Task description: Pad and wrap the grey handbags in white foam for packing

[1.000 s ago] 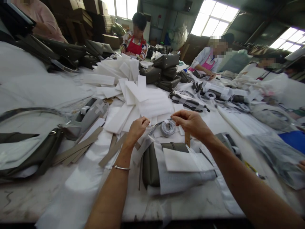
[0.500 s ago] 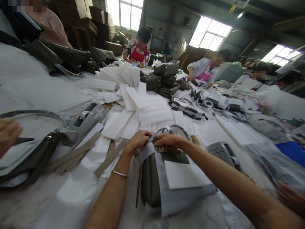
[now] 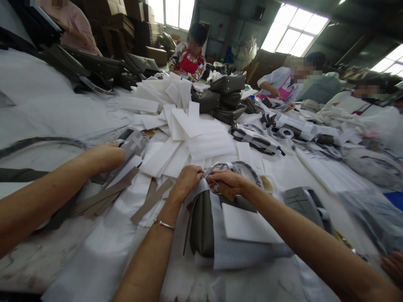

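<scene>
A dark olive handbag (image 3: 201,226) stands in front of me, partly covered by a thin white wrapping sheet (image 3: 233,251). A white foam piece (image 3: 247,224) lies against its side. Its handle (image 3: 250,170) arches up behind in clear plastic wrap. My left hand (image 3: 189,178) is closed in a pinch at the bag's top edge by the handle's base; the exact grip point is partly hidden. Close beside it, my right hand (image 3: 228,181) has its fingers bent around the string end of a brown hang tag (image 3: 225,191), which dangles below them.
Foam sheets (image 3: 210,140) pile up ahead. A co-worker's arm (image 3: 63,180) reaches in from the left to a grey tape dispenser (image 3: 134,144); another dispenser (image 3: 305,205) sits at right. Brown strips (image 3: 107,191) lie left. Stacked bags (image 3: 228,96) and several people stand beyond.
The co-worker's arm at left has reached in to the tape dispenser. My hands stay at the bag's top; the brown tag now hangs more tilted and visible. The view has shifted slightly.
</scene>
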Available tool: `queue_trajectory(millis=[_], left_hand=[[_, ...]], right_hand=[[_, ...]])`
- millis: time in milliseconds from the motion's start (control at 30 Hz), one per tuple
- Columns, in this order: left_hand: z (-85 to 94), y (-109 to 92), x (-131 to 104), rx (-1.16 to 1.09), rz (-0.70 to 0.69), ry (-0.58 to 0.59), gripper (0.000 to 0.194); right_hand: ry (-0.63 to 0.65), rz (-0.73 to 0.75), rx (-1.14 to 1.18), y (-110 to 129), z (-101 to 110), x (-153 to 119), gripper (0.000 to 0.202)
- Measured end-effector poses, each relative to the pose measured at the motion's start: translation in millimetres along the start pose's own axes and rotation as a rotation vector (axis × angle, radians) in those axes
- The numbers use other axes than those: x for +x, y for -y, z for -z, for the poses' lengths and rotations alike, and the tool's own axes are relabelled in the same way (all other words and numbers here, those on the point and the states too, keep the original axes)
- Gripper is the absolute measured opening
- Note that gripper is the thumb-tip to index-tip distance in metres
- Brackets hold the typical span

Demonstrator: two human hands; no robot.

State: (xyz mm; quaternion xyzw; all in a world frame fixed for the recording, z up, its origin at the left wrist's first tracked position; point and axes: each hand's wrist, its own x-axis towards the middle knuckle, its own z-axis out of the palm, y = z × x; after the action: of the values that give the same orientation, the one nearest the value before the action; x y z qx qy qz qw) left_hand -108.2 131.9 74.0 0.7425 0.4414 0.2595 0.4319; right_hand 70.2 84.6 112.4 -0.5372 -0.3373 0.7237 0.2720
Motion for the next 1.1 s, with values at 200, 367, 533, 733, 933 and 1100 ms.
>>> queue_trajectory(millis=[200, 367, 533, 733, 933, 1100], left_hand=[[3.2, 0.5, -1.8, 0.016, 0.055, -0.106, 0.012], [1.3, 6.3, 4.2, -0.159, 0.065, -0.072, 0.024], [-5.5, 12.1, 7.0, -0.365, 0.091, -0.053, 0.030], [-11.9, 11.9, 6.5, -0.500, 0.126, -0.025, 0.020], [-11.8, 12.2, 8.5, -0.584, 0.180, -0.047, 0.022], [-11.7, 12.4, 9.7, -0.606, 0.192, -0.108, 0.035]], right_hand=[[-0.222, 0.117, -0.552, -8.9, 6.8, -11.9, 0.054], [-0.370, 0.216, -0.677, -10.5, 12.5, -4.7, 0.036], [-0.501, 0.333, -0.602, 1.2, 7.2, -7.1, 0.010], [-0.343, 0.428, -0.108, -8.6, -11.8, 1.2, 0.023], [-0.186, 0.409, 0.028, -15.3, -16.3, 16.6, 0.040], [-0.229, 0.397, -0.114, -15.8, -12.8, 24.4, 0.041]])
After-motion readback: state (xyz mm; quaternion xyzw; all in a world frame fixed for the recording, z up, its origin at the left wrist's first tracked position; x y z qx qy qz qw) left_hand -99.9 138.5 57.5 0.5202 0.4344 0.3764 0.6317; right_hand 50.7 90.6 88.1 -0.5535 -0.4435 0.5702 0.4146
